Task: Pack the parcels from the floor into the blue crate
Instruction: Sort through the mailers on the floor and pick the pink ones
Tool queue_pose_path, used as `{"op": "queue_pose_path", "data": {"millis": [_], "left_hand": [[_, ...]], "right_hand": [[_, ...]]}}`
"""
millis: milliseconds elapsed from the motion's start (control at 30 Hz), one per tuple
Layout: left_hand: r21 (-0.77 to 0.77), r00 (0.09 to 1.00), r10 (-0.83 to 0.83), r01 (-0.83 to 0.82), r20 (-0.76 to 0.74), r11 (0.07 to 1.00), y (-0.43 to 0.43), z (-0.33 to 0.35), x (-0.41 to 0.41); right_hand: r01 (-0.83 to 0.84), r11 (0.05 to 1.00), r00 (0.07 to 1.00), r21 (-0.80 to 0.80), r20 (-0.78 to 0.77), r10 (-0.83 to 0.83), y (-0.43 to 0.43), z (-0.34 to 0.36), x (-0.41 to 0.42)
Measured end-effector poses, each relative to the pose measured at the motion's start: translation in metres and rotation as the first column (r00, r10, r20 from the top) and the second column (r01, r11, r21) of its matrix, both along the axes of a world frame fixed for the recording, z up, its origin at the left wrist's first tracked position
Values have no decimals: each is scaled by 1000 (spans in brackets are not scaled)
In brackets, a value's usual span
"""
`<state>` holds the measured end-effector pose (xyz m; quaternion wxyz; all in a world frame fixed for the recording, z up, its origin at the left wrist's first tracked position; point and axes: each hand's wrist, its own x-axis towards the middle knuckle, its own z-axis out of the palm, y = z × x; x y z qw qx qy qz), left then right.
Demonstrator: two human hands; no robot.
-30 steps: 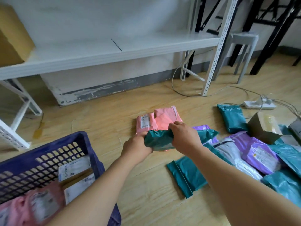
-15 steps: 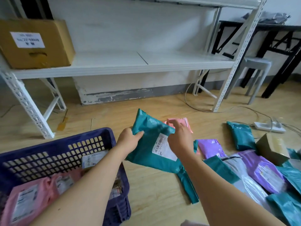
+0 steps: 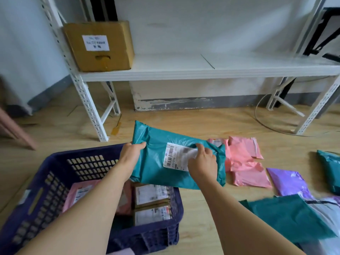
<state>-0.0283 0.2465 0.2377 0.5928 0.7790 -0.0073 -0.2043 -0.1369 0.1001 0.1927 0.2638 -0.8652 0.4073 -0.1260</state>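
I hold a teal parcel [image 3: 156, 159] with a white label in the air, above the far right corner of the blue crate [image 3: 60, 162]. My left hand [image 3: 131, 153] grips its left edge. My right hand [image 3: 202, 162] grips its right part, fingers over the label. Inside the crate lie a pink parcel [image 3: 81, 194] and two brown boxes with labels [image 3: 152, 203]. On the floor to the right lie pink parcels [image 3: 244, 159], a purple parcel [image 3: 288, 183] and more teal parcels [image 3: 287, 216].
A white metal rack [image 3: 202, 70] stands behind, with a cardboard box [image 3: 99, 46] on its lower shelf. A rack leg [image 3: 92, 111] stands just beyond the crate. A cable [image 3: 265, 122] curves over the wooden floor at the right.
Both hands picked the teal parcel up from the floor pile and carried it left, until it hangs over the crate's corner. My view swung left with it.
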Motion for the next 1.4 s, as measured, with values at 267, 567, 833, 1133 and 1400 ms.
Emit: {"op": "queue_pose_path", "data": {"millis": [267, 567, 833, 1133, 1400], "left_hand": [[60, 950, 311, -311, 15, 948, 73, -16, 30], [199, 866, 500, -494, 25, 846, 156, -52, 83], [337, 810, 587, -552, 0, 762, 212, -92, 122], [761, 962, 260, -111, -78, 639, 244, -161, 120], [902, 953, -45, 298, -299, 312, 265, -214, 123]], "right_hand": [[-163, 986, 986, 42, -17, 164, 49, -7, 44], [-350, 931, 913, 101, -186, 364, 74, -21, 75], [-295, 854, 931, 429, -71, 358, 105, -49, 118], [-491, 749, 722, 445, -273, 636, 180, -116, 153], [-534, 732, 551, 424, -482, 681, 191, -158, 149]]}}
